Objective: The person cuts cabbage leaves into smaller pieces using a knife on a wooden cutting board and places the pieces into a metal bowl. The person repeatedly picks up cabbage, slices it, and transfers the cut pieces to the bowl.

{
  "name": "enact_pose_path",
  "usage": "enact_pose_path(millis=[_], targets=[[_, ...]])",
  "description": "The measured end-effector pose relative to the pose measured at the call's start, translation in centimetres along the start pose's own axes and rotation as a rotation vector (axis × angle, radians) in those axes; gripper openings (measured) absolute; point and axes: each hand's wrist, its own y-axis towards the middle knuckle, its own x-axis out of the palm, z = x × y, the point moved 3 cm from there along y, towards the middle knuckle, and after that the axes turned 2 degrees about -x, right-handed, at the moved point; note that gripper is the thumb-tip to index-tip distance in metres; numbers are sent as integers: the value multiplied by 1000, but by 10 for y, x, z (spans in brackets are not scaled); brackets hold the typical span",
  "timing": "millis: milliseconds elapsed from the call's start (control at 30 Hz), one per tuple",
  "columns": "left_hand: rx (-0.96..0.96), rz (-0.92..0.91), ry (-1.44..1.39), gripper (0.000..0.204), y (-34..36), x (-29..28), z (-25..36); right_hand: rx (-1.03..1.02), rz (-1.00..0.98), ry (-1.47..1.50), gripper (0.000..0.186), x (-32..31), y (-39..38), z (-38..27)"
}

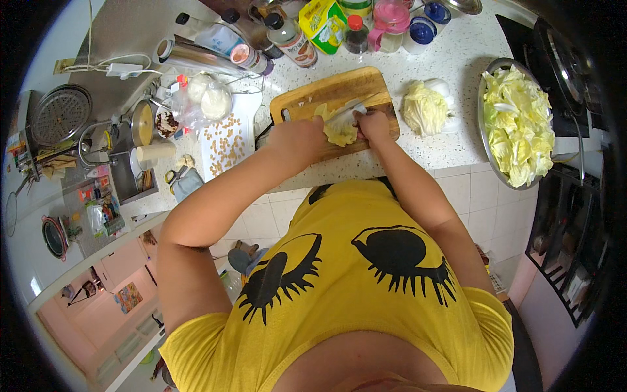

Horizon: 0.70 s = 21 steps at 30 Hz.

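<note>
My left hand [299, 137] is closed at the left part of a wooden cutting board [313, 91], holding pale yellow-green cabbage leaf [341, 134]. My right hand [373, 127] grips what looks like a knife with a pale blade [346, 114], angled over the leaf near the board's right side. Just right of the board sits a partly leafed cabbage head [421, 108] on something white. A large oval metal tray [488, 150] farther right is heaped with torn cabbage leaves [516, 124].
Bottles [287, 42] and jars crowd the counter's back. At left are bagged white dough-like lumps [212, 104], a white sheet scattered with small tan pieces [222, 150], scissors [173, 176] and a sink [130, 183]. A black stove [522, 49] stands at right.
</note>
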Motion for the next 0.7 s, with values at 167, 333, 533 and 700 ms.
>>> enact_pose_path(millis=[167, 333, 533, 700], targets=[[-18, -68, -18, 21, -7, 7, -11, -94, 88, -125, 34, 4, -3, 0], [-39, -111, -41, 23, -15, 6, -13, -97, 114, -356, 35, 0, -8, -12], [-41, -150, -48, 23, -17, 5, -18, -80, 33, -410, 36, -5, -17, -29], [-51, -137, -100, 21, -15, 11, -27, -280, 208, -476, 32, -4, -16, -35]])
